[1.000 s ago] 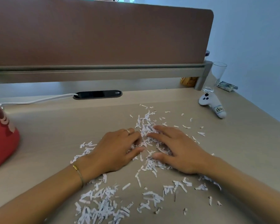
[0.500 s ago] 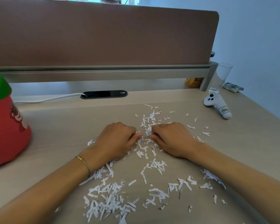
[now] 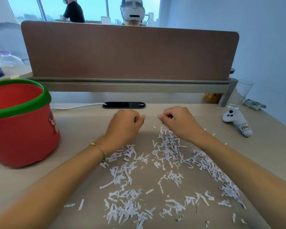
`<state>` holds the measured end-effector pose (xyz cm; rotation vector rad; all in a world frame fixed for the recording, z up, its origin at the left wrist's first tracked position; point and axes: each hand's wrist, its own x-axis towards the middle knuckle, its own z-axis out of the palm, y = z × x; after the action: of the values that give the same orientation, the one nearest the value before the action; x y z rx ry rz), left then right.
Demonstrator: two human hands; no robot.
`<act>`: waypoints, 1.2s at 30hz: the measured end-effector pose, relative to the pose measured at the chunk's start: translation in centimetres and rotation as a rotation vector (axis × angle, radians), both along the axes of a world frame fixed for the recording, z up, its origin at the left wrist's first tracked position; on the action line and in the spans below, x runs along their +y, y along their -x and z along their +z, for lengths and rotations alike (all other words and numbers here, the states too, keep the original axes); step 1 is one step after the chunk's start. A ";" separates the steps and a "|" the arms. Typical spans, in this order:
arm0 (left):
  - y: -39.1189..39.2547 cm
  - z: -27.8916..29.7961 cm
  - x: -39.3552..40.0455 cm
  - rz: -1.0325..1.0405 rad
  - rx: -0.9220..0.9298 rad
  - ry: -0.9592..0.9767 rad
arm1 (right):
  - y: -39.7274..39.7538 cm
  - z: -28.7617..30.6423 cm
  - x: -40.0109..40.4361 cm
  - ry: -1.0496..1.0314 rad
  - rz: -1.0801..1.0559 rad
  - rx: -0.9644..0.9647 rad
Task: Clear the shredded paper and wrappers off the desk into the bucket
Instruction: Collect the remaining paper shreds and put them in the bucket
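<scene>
A person's two hands are hovering in loose fists over the far side of a pale counter (image 3: 82,129), each curled around a pinch of shredded paper (image 3: 165,146). White strips are showing between the knuckles of the right hand (image 3: 177,123); the left hand (image 3: 125,125) is closed too, though what it is gripping is mostly hidden. The rest of the shreds are lying scattered across the middle and near side of the counter, thickest toward the near edge and under the right forearm. The red bucket (image 3: 23,129) with its green rim is standing open at the left, well apart from the heap. The strips look featherlight, limp and prone to slipping out, so they are likely to come away best raked into a mound and scooped from both sides. Bare counter is lying open between the shreds and the bucket. A white controller (image 3: 238,123), a drinking glass (image 3: 241,95) and a wrapper (image 3: 253,104) are sitting at the far right corner, and a divider panel (image 3: 130,53) is closing off the back.
</scene>
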<state>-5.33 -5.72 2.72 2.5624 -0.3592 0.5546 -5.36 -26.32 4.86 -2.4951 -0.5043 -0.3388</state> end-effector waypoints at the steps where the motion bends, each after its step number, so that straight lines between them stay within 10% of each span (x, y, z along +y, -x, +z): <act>1: 0.0 0.8 0.3 0.010 -0.016 0.001 | -0.1 0.8 0.4 -0.014 0.008 -0.019; 17: 2.9 14.4 11.1 0.215 -0.212 0.013 | -1.1 12.2 13.3 -0.203 0.231 -0.138; 36: 2.1 13.9 26.5 0.457 -0.095 -0.068 | -2.5 14.0 28.3 -0.187 0.434 -0.152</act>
<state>-7.39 20.78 16.65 2.6971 0.1896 0.8395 -2.89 2.02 18.84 -2.1194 -1.0045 -0.3826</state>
